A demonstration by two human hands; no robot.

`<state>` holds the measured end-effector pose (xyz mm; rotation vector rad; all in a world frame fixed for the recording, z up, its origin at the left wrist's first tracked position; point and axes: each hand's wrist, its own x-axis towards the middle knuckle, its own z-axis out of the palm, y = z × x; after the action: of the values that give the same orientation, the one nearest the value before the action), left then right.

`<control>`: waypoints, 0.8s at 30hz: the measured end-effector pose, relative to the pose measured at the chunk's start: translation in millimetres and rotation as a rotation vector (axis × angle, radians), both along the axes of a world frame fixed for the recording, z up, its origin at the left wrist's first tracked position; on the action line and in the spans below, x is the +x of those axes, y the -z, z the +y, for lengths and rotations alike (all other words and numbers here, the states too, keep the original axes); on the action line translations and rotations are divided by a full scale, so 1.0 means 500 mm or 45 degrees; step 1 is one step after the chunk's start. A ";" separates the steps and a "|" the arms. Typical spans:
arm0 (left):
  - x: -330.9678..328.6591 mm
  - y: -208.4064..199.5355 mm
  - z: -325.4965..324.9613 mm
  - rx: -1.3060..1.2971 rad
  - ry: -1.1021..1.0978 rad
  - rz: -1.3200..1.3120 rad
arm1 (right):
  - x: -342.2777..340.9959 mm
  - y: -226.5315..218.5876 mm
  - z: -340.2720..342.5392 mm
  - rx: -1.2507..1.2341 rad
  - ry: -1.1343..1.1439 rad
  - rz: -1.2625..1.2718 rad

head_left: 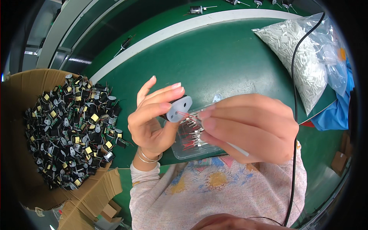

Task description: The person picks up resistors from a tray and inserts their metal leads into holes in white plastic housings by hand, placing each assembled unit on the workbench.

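My left hand pinches a small black part with a grey oval end plate between fingers and thumb; the plate has several holes and faces right. In my right hand is a slim pale tool that looks like tweezers, mostly hidden by the fingers. Thin red wires run from the right fingertips to a lower hole in the plate; whether they enter it I cannot tell. Below both hands lies a clear plastic tray holding red leads with white ends.
To the left stands a cardboard box full of black parts with grey plates and yellow pads. A bag of white tubes lies far right, crossed by a black cable. Beyond the white rail sit several motor-like parts. A loose grey plate lies behind the tray.
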<state>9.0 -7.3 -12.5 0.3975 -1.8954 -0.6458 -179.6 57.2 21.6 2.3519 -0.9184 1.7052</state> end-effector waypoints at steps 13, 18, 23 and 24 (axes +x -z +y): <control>-0.003 0.005 0.013 0.246 0.129 0.120 | 0.012 0.000 -0.027 0.368 -0.079 -0.265; -0.003 -0.015 0.020 0.395 0.161 0.153 | 0.008 0.009 -0.023 0.331 0.032 -0.114; 0.011 -0.018 0.027 0.299 0.058 0.019 | 0.033 0.027 -0.030 0.016 0.257 0.045; 0.011 -0.019 0.029 0.148 -0.020 -0.103 | 0.020 0.027 -0.037 0.182 0.106 -0.045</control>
<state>14.5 7.1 -3.1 0.5193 -1.9344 -0.7413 -169.4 38.6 8.0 2.3394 -1.1636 1.7081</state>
